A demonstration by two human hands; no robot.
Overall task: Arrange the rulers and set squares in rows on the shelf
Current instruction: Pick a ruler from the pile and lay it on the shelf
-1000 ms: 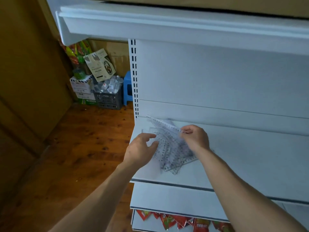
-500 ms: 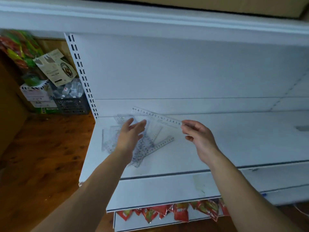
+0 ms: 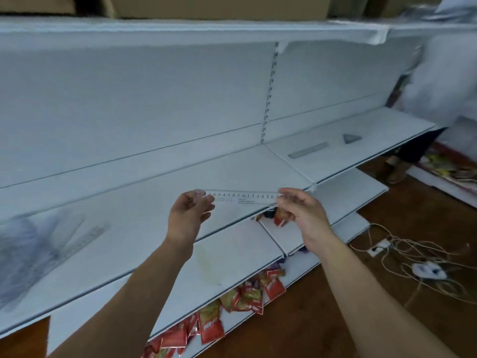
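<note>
Pinching a clear ruler (image 3: pixel 240 197) at both ends: left hand (image 3: pixel 188 215) on one end, right hand (image 3: pixel 302 213) on the other, fingers curled, ruler held level over front of white shelf (image 3: pixel 129 202). Blurred pile (image 3: pixel 38 244) of clear rulers lies far left on same shelf (details unreadable). On the next section to the right, a grey ruler (image 3: pixel 307 150) & set square (image 3: pixel 351 138) lie near each other, not touching.

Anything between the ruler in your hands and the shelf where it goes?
Nothing visible. The left hand and right hand pinch the ruler by its ends above bare shelf; the stretch toward the laid ruler and set square at right shows no obstacle.
</note>
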